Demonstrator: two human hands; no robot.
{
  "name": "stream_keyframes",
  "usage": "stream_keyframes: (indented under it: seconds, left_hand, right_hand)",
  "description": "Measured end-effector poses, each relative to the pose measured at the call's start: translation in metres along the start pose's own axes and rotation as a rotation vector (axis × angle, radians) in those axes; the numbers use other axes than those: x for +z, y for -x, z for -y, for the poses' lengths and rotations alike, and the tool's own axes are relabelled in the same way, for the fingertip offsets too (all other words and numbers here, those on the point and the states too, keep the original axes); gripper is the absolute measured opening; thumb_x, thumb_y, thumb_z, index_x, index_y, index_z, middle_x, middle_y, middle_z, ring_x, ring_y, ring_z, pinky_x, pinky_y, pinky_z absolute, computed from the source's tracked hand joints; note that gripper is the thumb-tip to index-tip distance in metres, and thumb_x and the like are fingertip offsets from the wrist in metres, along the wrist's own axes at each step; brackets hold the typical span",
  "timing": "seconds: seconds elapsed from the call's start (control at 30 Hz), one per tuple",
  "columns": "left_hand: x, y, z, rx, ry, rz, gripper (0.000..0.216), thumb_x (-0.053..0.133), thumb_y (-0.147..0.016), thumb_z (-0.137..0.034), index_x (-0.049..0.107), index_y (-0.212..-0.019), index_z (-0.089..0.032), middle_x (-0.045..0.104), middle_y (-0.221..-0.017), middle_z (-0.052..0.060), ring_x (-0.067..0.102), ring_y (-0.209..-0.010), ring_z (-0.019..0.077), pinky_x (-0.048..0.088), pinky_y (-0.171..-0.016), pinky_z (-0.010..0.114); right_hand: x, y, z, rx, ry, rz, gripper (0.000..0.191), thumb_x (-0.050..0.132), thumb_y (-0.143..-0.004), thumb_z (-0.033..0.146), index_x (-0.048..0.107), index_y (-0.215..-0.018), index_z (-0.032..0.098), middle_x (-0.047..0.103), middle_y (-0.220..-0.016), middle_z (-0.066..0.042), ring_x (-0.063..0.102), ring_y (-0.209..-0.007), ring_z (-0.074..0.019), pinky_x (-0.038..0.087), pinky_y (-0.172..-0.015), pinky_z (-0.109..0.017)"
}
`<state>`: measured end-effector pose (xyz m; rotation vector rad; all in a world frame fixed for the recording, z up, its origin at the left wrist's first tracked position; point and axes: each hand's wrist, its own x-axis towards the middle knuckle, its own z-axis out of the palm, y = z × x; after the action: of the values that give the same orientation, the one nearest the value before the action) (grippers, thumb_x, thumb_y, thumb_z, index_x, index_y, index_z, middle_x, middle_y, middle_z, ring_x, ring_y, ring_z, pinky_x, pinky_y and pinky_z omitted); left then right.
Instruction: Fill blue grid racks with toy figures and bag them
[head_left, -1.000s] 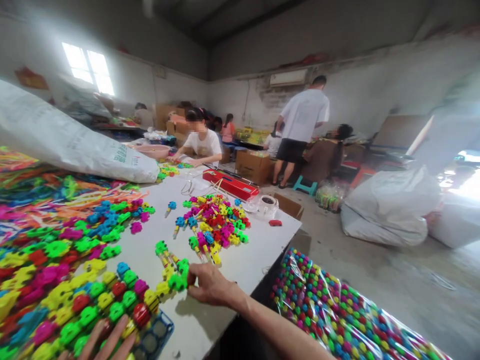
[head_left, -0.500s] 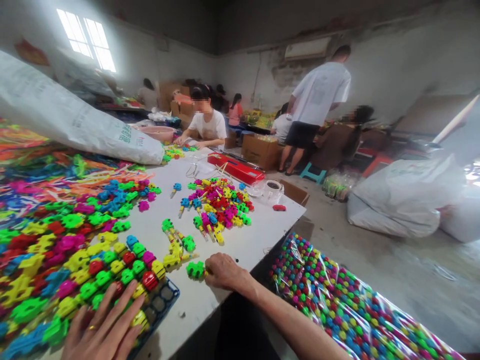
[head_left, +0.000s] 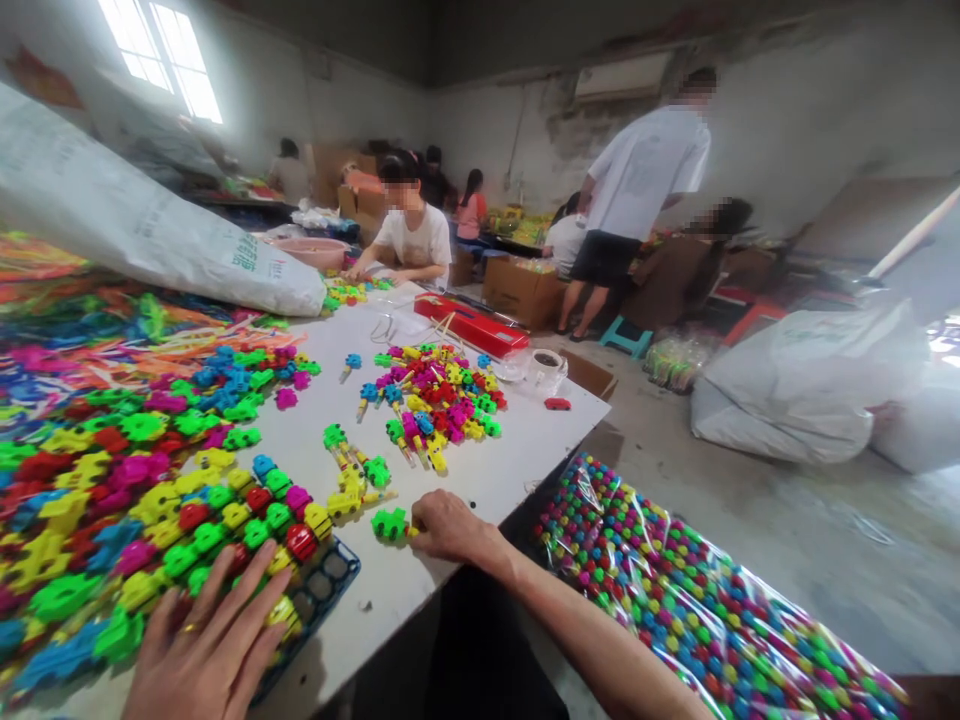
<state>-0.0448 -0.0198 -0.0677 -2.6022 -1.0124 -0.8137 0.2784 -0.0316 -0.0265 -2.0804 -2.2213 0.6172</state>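
Note:
My left hand (head_left: pixel 214 635) lies flat with fingers spread over small round-topped toys in several colours, which sit in rows in a dark grid tray (head_left: pixel 341 570). A ring is on one finger. At the table's near edge my right hand (head_left: pixel 450 525) is closed, fingers curled, on the yellow end of a green plastic toy piece (head_left: pixel 390 523). The green part sticks out to the left, just above or on the white table; I cannot tell which. Its held end is mostly hidden by my fingers. Beside it lie yellow toy pieces (head_left: pixel 349 495) with stems.
Colourful toy pieces (head_left: pixel 139 468) cover the table's left side, under a white sack (head_left: pixel 172 215). Another toy heap (head_left: pixel 442 400), a red box (head_left: pixel 472 325) and a tape roll (head_left: pixel 546 360) lie farther back. Bagged coloured balls (head_left: pixel 675 590) stand at right. A co-worker (head_left: pixel 412 240) sits opposite.
The view has shifted slightly, so most things sit a little higher. A bit more of the yellow end shows beside my right fingers. My left hand stays on the toys.

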Motion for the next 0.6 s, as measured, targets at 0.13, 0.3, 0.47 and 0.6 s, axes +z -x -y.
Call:
stream_keyframes:
  seconds: [0.13,0.3,0.47,0.6]
  left_hand:
    - [-0.016,-0.009,-0.013,-0.012,0.001,0.043,0.039,0.044,-0.101,-0.033,0.065,-0.133,-0.024,0.061,-0.146,0.008,0.045,-0.146,0.0339,0.019,-0.124,0.057]
    - [-0.036,-0.02,-0.033,-0.15,0.018,0.232,0.04,0.039,-0.106,-0.032,0.064,-0.135,-0.02,0.052,-0.155,0.008,0.037,-0.15,0.035,0.022,-0.122,0.062]
    - [-0.051,-0.023,-0.029,-0.24,0.122,0.282,0.044,0.034,-0.109,-0.032,0.053,-0.147,-0.022,0.045,-0.16,0.007,0.026,-0.156,0.0292,0.016,-0.126,0.059]
    - [-0.066,-0.024,-0.012,-0.331,0.204,0.207,0.046,0.029,-0.11,-0.035,0.05,-0.149,-0.021,0.043,-0.162,0.007,0.021,-0.158,0.0257,0.017,-0.127,0.056]
  right_hand:
    - [0.004,0.0,-0.001,0.018,0.055,0.025,0.021,0.069,-0.082,0.024,0.077,-0.098,0.015,0.075,-0.098,-0.01,0.065,-0.087,-0.0198,0.037,-0.065,-0.025]
    - [0.019,-0.006,-0.012,-0.036,-0.022,-0.049,0.01,0.064,-0.082,0.016,0.074,-0.08,0.014,0.07,-0.079,-0.005,0.058,-0.072,-0.0139,0.033,-0.063,-0.024]
    - [0.028,-0.007,-0.019,-0.154,-0.324,-0.111,0.023,0.064,-0.081,0.027,0.061,-0.061,0.017,0.055,-0.058,0.002,0.047,-0.059,-0.0103,0.03,-0.057,-0.024]
    - [0.032,0.003,-0.006,-0.17,-0.671,-0.046,0.029,0.064,-0.081,0.042,0.057,-0.065,0.019,0.053,-0.054,0.004,0.047,-0.052,-0.0095,0.033,-0.052,-0.023]
